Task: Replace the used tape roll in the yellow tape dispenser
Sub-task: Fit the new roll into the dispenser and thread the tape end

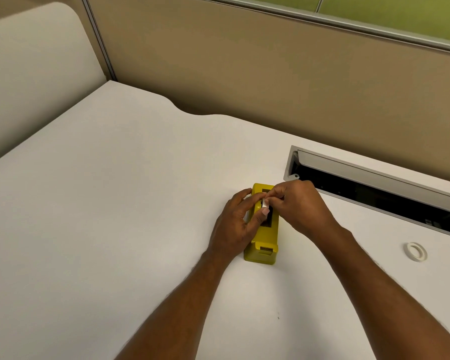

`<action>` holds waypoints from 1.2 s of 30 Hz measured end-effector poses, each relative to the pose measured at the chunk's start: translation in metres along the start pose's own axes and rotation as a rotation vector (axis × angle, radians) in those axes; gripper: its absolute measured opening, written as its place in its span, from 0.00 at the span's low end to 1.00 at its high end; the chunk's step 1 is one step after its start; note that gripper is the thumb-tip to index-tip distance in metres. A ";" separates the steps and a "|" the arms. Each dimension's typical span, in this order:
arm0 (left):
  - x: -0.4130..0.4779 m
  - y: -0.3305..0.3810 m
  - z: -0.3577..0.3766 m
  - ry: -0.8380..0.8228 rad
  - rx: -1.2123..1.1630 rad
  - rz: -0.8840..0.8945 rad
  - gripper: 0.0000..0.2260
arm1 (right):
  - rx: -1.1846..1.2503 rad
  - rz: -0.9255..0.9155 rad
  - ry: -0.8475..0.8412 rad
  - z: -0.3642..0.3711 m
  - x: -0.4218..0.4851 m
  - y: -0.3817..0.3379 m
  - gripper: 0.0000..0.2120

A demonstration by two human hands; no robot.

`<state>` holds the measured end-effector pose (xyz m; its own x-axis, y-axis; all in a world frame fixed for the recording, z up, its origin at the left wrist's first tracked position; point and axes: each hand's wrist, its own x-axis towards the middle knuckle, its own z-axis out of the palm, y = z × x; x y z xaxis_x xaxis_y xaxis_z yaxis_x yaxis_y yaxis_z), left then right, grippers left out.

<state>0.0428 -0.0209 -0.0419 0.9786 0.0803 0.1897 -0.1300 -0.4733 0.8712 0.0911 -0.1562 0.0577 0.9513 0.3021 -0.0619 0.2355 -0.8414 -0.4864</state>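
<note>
The yellow tape dispenser (265, 240) stands on the white desk (115, 203), its cutter end toward me. My left hand (235, 222) wraps its left side, thumb on top. My right hand (299, 206) comes in from the right. The fingertips of both hands pinch a small pale tape roll (265, 203) over the dispenser's dark top slot; most of the roll is hidden by fingers. A white, nearly bare tape ring (416, 251) lies flat on the desk far to the right, apart from both hands.
An open cable tray (374, 188) with a raised grey lid is cut into the desk behind and right of the dispenser. A tan partition wall (244, 61) runs along the desk's back edge. The desk's left part adjoins another white surface.
</note>
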 end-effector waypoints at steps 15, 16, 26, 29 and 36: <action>0.001 0.000 0.000 -0.010 0.003 -0.012 0.23 | 0.050 0.023 -0.013 -0.001 -0.001 -0.001 0.07; 0.001 0.000 0.000 -0.008 0.008 -0.009 0.23 | 0.049 0.024 -0.015 -0.001 -0.001 -0.001 0.07; 0.000 -0.001 -0.002 -0.043 0.007 -0.006 0.27 | -0.001 0.034 -0.024 -0.002 0.002 -0.004 0.07; 0.000 0.000 -0.002 -0.023 0.008 0.007 0.25 | -0.012 0.020 -0.043 -0.003 0.001 -0.005 0.07; 0.000 -0.002 -0.001 -0.023 0.027 0.010 0.23 | 0.019 0.025 -0.040 -0.003 0.001 -0.005 0.07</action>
<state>0.0431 -0.0189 -0.0432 0.9807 0.0560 0.1873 -0.1353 -0.4975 0.8568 0.0918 -0.1526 0.0631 0.9481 0.2987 -0.1086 0.2075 -0.8405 -0.5005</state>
